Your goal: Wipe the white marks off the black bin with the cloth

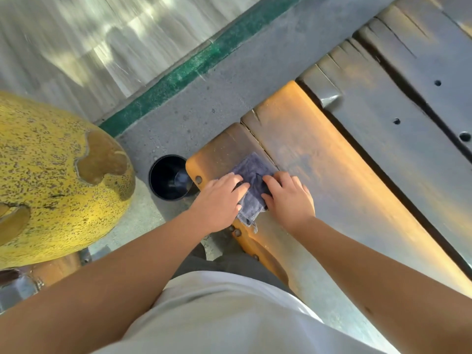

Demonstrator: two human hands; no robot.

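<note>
**Sunlit wood beside grey concrete**

A table [344, 154] of thick, cracked wooden planks, bolted at its rounded end, glows orange where warm light falls. Below lies a grey concrete floor [217, 98] crossed by a green painted stripe [194, 65]. At left stands a yellow speckled rounded form [51, 175] (brown patches on it).

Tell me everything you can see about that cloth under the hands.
The cloth is grey-blue, soft and fuzzy like terry or microfibre, with a stitched hem and a loose thread at its near corner. It lies rumpled and partly folded on the end of the wooden bench, near its edge. The left hand and right hand both rest on it, fingers over the fabric. The bin stands apart on the ground.
</note>
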